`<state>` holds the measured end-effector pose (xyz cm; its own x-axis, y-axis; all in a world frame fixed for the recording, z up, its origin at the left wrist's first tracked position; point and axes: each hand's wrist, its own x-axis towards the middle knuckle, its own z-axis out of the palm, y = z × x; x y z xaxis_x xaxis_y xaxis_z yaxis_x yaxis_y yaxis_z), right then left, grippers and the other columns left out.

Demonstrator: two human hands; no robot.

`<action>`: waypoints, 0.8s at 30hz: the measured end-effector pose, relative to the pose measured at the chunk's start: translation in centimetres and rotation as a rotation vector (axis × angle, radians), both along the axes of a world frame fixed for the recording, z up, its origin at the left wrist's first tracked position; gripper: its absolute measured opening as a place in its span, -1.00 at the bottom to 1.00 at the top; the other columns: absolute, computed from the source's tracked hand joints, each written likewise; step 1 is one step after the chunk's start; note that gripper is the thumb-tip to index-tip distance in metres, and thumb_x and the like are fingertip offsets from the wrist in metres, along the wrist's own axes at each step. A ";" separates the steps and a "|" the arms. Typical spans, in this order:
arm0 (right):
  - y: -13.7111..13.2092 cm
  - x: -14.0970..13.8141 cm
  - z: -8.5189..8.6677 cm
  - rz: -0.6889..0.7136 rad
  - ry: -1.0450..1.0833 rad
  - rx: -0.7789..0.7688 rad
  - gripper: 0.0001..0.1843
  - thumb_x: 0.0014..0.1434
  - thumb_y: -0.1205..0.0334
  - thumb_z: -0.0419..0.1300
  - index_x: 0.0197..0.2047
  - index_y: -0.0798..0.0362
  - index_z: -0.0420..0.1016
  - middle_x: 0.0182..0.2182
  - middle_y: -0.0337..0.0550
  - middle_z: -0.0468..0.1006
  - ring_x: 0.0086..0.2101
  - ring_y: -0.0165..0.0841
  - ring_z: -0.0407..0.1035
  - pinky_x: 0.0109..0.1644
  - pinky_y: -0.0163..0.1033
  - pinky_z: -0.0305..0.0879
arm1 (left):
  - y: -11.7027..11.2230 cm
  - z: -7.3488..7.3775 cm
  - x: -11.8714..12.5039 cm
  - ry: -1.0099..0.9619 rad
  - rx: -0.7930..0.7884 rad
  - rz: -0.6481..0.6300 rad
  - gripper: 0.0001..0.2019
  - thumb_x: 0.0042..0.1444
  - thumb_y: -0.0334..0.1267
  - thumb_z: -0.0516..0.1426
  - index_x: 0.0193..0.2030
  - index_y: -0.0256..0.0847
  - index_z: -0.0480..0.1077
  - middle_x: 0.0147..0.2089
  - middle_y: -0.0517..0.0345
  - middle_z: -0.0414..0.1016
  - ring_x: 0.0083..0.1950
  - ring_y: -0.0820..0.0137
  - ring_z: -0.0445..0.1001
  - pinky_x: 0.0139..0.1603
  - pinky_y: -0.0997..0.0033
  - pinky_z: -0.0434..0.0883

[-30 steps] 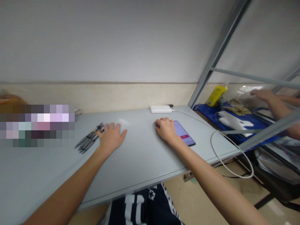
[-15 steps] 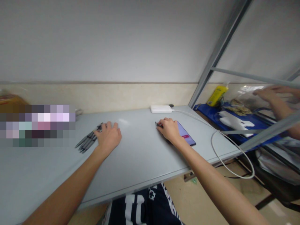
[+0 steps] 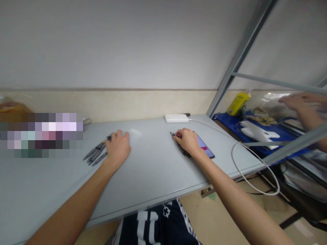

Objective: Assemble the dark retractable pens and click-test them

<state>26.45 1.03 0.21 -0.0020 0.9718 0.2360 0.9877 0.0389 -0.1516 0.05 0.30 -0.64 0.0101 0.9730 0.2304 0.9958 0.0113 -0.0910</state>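
Note:
My left hand [image 3: 118, 147] lies on the grey table [image 3: 153, 170], fingers stretched forward and thumb tucked in. Its fingertips touch the near end of a bundle of several dark pens [image 3: 95, 155], which fan out to its left. My right hand [image 3: 188, 140] is curled over a dark pen [image 3: 178, 147] that pokes out on both sides of the fingers. Beside and partly under that hand lies a phone [image 3: 206, 149] with a lit purple screen.
A white power bank [image 3: 176, 118] sits at the table's back edge, its white cable [image 3: 255, 177] looping off the right side. Beyond a metal frame [image 3: 237, 58], another person's hand [image 3: 293, 101] reaches over a blue tray [image 3: 278, 137] near a yellow bottle [image 3: 237, 103].
My left thumb has folded in against the hand. My right hand has slid slightly right and nearer, and more of the dark pen shows beneath it.

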 end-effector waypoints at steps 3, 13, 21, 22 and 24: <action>-0.1 -0.1 0.1 -0.006 0.001 0.007 -0.78 0.16 0.10 0.12 -0.26 0.01 0.54 -0.25 -0.10 0.53 -0.23 -0.25 0.36 -0.25 -0.23 0.06 | 0.0 0.1 -0.2 0.012 -0.015 -0.003 -0.58 0.09 -0.50 -0.15 0.01 -0.28 0.36 0.03 -0.27 0.27 0.02 -0.02 0.28 -0.22 0.01 0.37; -1.2 -2.3 0.3 0.192 0.103 0.098 -0.80 0.19 0.24 0.07 -0.24 0.05 0.51 -0.29 -0.10 0.50 -0.23 -0.29 0.33 -0.17 -0.25 0.13 | 1.0 -1.1 -0.1 -0.329 0.101 -0.396 -0.68 0.10 -0.49 -0.06 -0.04 -0.23 0.35 0.01 -0.06 0.25 -0.07 0.28 0.37 0.03 0.24 0.37; -3.0 -5.5 -0.9 0.591 0.175 0.025 -0.62 0.15 0.31 0.14 0.07 0.08 0.37 -0.14 -0.04 0.46 -0.10 -0.28 0.30 0.00 -0.23 0.16 | -0.4 -1.1 2.4 -0.726 -0.045 -0.758 -0.74 0.16 -0.46 -0.10 -0.09 -0.19 0.31 -0.06 0.03 0.30 -0.07 0.36 0.40 0.01 0.29 0.40; -3.1 -5.8 -1.1 0.599 0.181 0.016 -0.62 0.16 0.30 0.14 0.07 0.10 0.36 -0.14 -0.02 0.46 -0.10 -0.28 0.30 0.00 -0.22 0.17 | -0.5 -1.2 2.6 -0.800 -0.074 -0.754 -0.77 0.16 -0.43 -0.07 -0.10 -0.18 0.30 -0.07 0.03 0.30 -0.08 0.36 0.41 -0.04 0.30 0.44; -3.1 -6.1 -1.4 0.604 0.196 0.007 -0.66 0.18 0.25 0.13 0.04 0.12 0.38 -0.16 -0.01 0.46 -0.12 -0.28 0.31 -0.03 -0.22 0.18 | -0.5 -1.4 2.8 -0.956 -0.127 -0.735 -0.82 0.16 -0.36 -0.02 -0.10 -0.18 0.27 -0.08 0.03 0.30 -0.13 0.37 0.43 -0.19 0.34 0.49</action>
<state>20.33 -2.03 -1.23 -0.5055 0.8113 0.2936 0.7454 0.5820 -0.3249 2.81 -0.25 -2.07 0.4477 0.8227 0.3503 0.4266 -0.5408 0.7250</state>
